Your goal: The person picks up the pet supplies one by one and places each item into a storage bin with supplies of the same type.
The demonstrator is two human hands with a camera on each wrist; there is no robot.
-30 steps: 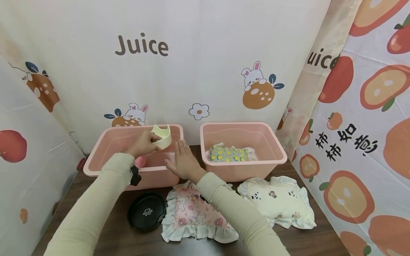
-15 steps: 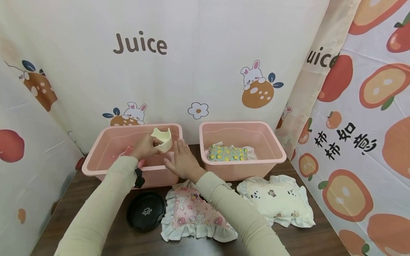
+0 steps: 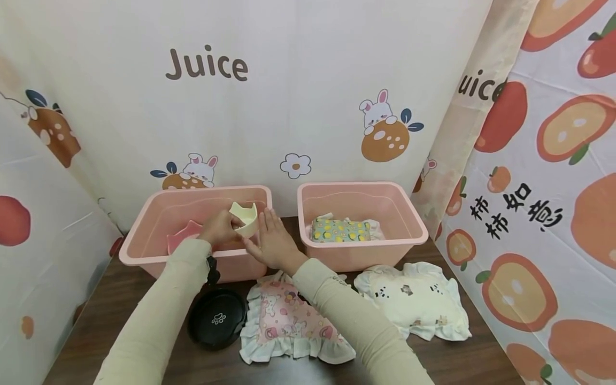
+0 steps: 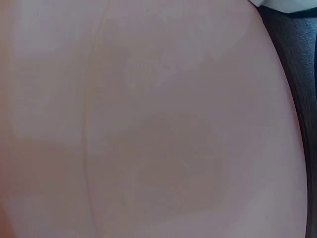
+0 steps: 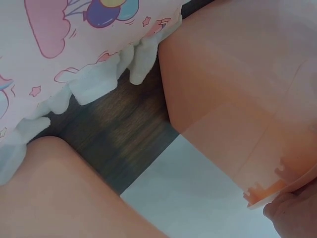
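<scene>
My left hand grips a pale yellow cat-ear bowl, tilted, inside the right end of the left pink tub. A pink cat-ear bowl lies in the same tub, partly hidden by the left forearm. With fingers straight, my right hand rests against that tub's right end. The right wrist view catches a bit of the right hand at the tub's rim. Only the tub's pink outer wall fills most of the left wrist view; the left hand does not show there.
A second pink tub on the right holds a lemon-print cushion. In front lie a black paw-print dish, a pink frilled cushion and a cream frilled cushion on the dark wooden table. Printed curtains surround the table.
My left hand has moved down and slightly right, lowering the yellow bowl deeper into the left tub. More of the pink bowl shows. The right hand stays at the tub's end.
</scene>
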